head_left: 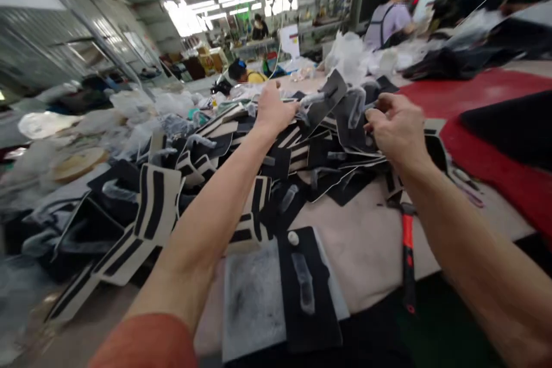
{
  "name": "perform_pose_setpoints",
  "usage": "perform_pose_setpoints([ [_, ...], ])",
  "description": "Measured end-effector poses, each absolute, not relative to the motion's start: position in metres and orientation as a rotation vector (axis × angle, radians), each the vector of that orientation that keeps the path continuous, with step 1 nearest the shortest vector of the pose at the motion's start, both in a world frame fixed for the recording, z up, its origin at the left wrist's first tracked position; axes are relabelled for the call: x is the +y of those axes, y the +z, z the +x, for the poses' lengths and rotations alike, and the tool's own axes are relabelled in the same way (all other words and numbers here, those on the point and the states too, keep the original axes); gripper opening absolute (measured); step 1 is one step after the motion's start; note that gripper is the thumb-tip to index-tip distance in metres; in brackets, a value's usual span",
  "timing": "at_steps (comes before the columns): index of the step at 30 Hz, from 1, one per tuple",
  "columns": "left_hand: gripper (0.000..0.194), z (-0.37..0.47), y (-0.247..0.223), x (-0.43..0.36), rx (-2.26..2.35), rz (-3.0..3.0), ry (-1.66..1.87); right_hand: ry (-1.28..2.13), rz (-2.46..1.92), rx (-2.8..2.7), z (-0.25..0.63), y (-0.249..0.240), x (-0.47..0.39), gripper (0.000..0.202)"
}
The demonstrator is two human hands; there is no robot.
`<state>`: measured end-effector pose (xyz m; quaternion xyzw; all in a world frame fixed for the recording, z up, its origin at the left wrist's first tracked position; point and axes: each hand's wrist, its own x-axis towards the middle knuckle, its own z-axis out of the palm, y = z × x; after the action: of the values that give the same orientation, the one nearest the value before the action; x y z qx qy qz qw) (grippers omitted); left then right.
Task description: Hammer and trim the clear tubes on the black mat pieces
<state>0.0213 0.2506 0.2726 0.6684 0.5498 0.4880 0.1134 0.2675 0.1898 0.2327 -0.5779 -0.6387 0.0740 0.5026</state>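
Observation:
Both my arms reach out over a heap of black pieces with cream-striped backs (157, 201). At the far side of the heap is my left hand (275, 108), its fingers bent; what they hold, if anything, cannot be made out. My right hand (399, 126) is closed, thumb against fingers, at the right edge of the heap beside a dark piece (351, 126) with a clear plastic-wrapped strip. Nearer me, a black piece (317, 305) with a similar strip and a small white round thing (293, 238) lies partly on a grey-white plate (252, 305).
A hammer with a red and black handle (407, 241) lies near the front edge, by my right forearm. Red material (487, 95) spreads at the right. Clear plastic bags (138, 103) pile up at the left. A person in a light purple top (383, 23) is further back.

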Motion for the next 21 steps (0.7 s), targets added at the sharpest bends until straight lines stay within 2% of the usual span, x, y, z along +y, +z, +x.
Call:
perform_pose_setpoints([
  [3, 0.011, -0.008, 0.224, 0.185, 1.689, 2.107, 1.194, 0.502, -1.413, -1.602, 0.247, 0.177, 0.138, 0.028],
  [6, 0.013, -0.038, 0.163, 0.102, 1.85, 2.065, 0.934, 0.854, -1.451, -1.71, 0.223, 0.12, 0.069, 0.026],
  [9, 0.013, -0.067, 0.116, 0.041, 1.955, 1.98, 1.022, 1.06, -1.424, -1.742, 0.199, 0.076, 0.022, 0.034],
  [13, 0.015, -0.083, 0.097, 0.005, 1.99, 1.993, 1.231, 1.107, -1.451, -1.751, 0.181, 0.045, -0.001, 0.04],
  [21, 0.006, -0.029, 0.089, 0.013, 2.066, 2.093, 0.825, 0.882, -1.416, -1.935, 0.164, 0.014, -0.007, 0.031],
])
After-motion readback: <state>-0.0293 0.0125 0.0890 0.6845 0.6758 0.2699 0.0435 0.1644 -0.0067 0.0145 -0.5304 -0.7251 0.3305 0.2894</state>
